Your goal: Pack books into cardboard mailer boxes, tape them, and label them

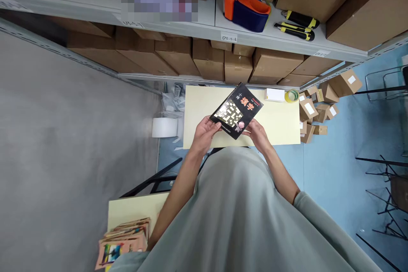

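Note:
A dark-covered book (237, 110) with a crossword grid and orange characters on its front is held tilted over a pale yellow table (200, 100). My left hand (205, 133) grips its lower left corner, thumb on the cover and fingers underneath. At the lower right edge, my right hand (257, 134) supports the book, its fingers partly hidden behind it. Behind the book on the table are a small white box (274, 94) and a roll of yellowish tape (291, 96).
Shelves full of cardboard boxes (208, 57) rise in front, holding an orange-and-blue tape dispenser (247, 10) and box cutters (296, 29). Small parcels (318, 104) are heaped right of the table. A white roll (165, 128) stands left; stacked books (124, 238) lie on a lower-left surface.

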### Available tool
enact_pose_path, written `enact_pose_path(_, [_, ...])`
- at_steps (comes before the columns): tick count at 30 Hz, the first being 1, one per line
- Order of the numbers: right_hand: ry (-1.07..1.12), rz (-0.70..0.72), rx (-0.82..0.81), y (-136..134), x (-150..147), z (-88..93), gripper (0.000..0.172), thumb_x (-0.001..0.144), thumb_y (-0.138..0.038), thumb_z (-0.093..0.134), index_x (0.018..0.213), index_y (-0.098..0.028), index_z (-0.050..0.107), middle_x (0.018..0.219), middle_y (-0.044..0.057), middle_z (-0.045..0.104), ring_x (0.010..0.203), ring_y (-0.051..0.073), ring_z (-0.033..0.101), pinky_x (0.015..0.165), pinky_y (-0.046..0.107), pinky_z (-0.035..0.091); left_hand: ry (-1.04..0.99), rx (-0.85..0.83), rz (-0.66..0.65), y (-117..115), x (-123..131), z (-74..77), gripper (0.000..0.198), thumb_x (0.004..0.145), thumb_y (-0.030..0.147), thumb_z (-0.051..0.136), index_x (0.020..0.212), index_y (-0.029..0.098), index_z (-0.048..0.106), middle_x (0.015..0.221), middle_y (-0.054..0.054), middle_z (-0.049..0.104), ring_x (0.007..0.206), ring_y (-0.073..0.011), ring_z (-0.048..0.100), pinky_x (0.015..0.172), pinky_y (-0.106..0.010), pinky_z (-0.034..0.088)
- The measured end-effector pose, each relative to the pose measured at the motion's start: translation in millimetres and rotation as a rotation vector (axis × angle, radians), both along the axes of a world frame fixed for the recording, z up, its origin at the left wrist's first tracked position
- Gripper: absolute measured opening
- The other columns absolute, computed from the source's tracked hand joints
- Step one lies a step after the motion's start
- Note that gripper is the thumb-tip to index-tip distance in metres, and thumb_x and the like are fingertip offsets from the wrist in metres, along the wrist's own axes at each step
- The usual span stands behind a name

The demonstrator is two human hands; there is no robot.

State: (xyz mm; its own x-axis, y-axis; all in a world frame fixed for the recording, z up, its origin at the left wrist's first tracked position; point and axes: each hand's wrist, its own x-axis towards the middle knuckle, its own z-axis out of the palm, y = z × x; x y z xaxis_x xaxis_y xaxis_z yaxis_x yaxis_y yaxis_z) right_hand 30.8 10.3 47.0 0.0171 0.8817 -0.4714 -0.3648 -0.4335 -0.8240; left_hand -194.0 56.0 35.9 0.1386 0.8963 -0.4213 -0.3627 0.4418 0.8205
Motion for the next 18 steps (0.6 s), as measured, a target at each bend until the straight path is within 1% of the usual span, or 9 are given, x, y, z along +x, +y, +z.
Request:
enact_pose_path(1, [-0.024, -0.021, 0.028, 0, -2, -0.2, 0.064, 0.082, -0.075, 0.082, 0.122, -0.027, 0.068, 0.118, 0.007, 0.081, 0.106, 0.025, 0.076, 0.093, 0.038, 0.063, -0.001, 0.001, -0.014, -2, 0, -0.2, 0.053, 0.067, 0.045, 0.101, 0.104, 0.021, 0.07, 0.104, -0.004, 0.079, 0.088, -0.0156, 0.071, 0.079, -0.027, 0.06])
enact_pose_path(2, [-0.045, -0.04, 0.048, 1, -3, -0.5, 0.061, 0.08, -0.067, 0.087, 0.121, -0.027, 0.067, 0.114, 0.005, 0.081, 0.103, 0.023, 0.075, 0.092, 0.036, 0.062, 0.0, 0.001, -0.035, -4, 0, -0.1, 0.053, 0.067, 0.044, 0.101, 0.103, 0.021, 0.069, 0.102, -0.003, 0.078, 0.087, -0.0154, 0.071, 0.081, -0.028, 0.06])
enact_pose_path(3, [-0.06, -0.056, 0.06, 2, -3, -0.7, 0.059, 0.08, -0.063, 0.089, 0.121, -0.027, 0.067, 0.11, 0.004, 0.081, 0.1, 0.022, 0.074, 0.09, 0.034, 0.062, 0.001, 0.001, -0.062, -6, -1, 0.4, 0.052, 0.066, 0.042, 0.102, 0.101, 0.021, 0.069, 0.101, -0.003, 0.078, 0.087, -0.0158, 0.071, 0.084, -0.03, 0.06])
enact_pose_path(6, [-0.079, -0.054, 0.069, 5, 0, 0.0, 0.055, 0.083, -0.064, 0.086, 0.12, -0.027, 0.067, 0.099, 0.002, 0.078, 0.093, 0.019, 0.072, 0.085, 0.032, 0.061, 0.001, 0.009, -0.129, -8, -6, 3.9, 0.052, 0.065, 0.039, 0.103, 0.103, 0.021, 0.072, 0.108, -0.004, 0.079, 0.099, -0.0198, 0.073, 0.096, -0.035, 0.059])
enact_pose_path(9, [-0.111, 0.0, 0.066, 8, 6, 3.2, 0.056, 0.085, -0.065, 0.083, 0.122, -0.026, 0.069, 0.098, 0.002, 0.077, 0.092, 0.019, 0.07, 0.084, 0.031, 0.059, -0.009, 0.02, -0.105, -4, -11, 8.5, 0.053, 0.073, 0.045, 0.099, 0.115, 0.023, 0.077, 0.121, -0.008, 0.079, 0.119, -0.0246, 0.072, 0.107, -0.037, 0.055])
enact_pose_path(12, [-0.138, 0.069, 0.057, 8, 11, 6.3, 0.056, 0.086, -0.064, 0.082, 0.125, -0.025, 0.071, 0.1, 0.003, 0.077, 0.092, 0.019, 0.069, 0.082, 0.03, 0.059, 0.001, 0.013, -0.075, 2, -15, 11.3, 0.054, 0.081, 0.051, 0.092, 0.125, 0.022, 0.078, 0.134, -0.012, 0.077, 0.131, -0.0284, 0.068, 0.111, -0.039, 0.054])
enact_pose_path(14, [-0.135, 0.093, 0.062, 7, 12, 7.5, 0.056, 0.085, -0.063, 0.084, 0.124, -0.024, 0.071, 0.099, 0.002, 0.076, 0.09, 0.019, 0.068, 0.082, 0.03, 0.058, 0.009, 0.007, -0.082, 5, -16, 11.5, 0.056, 0.081, 0.051, 0.092, 0.127, 0.021, 0.079, 0.136, -0.013, 0.077, 0.134, -0.0305, 0.067, 0.112, -0.041, 0.053])
enact_pose_path(18, [-0.143, 0.132, 0.081, 3, 11, 9.9, 0.054, 0.087, -0.063, 0.083, 0.121, -0.023, 0.072, 0.093, 0.002, 0.073, 0.087, 0.018, 0.066, 0.079, 0.03, 0.057, 0.015, -0.014, -0.074, 6, -16, 8.5, 0.054, 0.077, 0.05, 0.095, 0.121, 0.02, 0.082, 0.126, -0.012, 0.081, 0.129, -0.031, 0.07, 0.114, -0.043, 0.053])
